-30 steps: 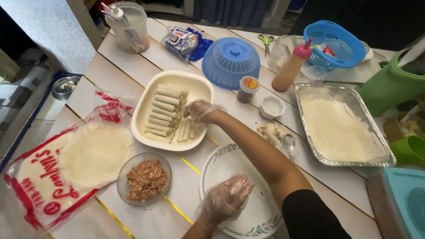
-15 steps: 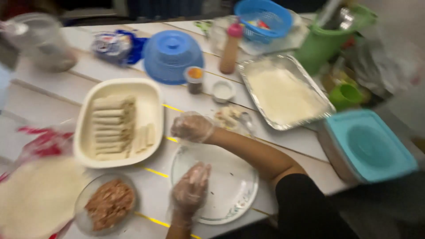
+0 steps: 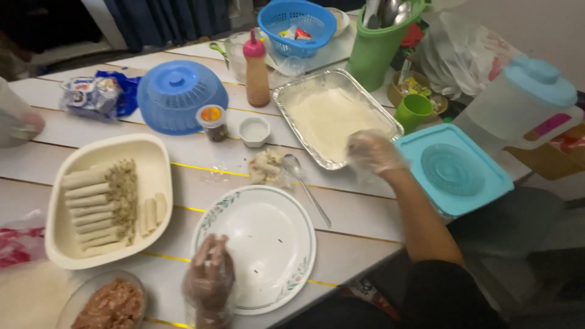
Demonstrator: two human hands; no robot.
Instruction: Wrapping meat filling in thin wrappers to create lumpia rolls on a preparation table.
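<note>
Both my hands wear thin clear plastic gloves. My right hand hovers over the near right edge of a foil tray that holds a pale sheet of wrappers, fingers loosely curled, holding nothing I can see. My left hand rests on the left rim of a white floral plate, fingers spread, holding nothing. A cream oval dish at the left holds several rolled wraps. A glass bowl of minced meat sits at the bottom left.
A metal spoon lies beside a crumpled bit of filling. Behind stand a blue dome cover, a squeeze bottle, a small white cup, a blue basket, a green utensil holder and a teal container lid.
My right hand left the dish of rolls and moved right to the foil tray. The view swung right. My left hand stays at the plate's left rim.
</note>
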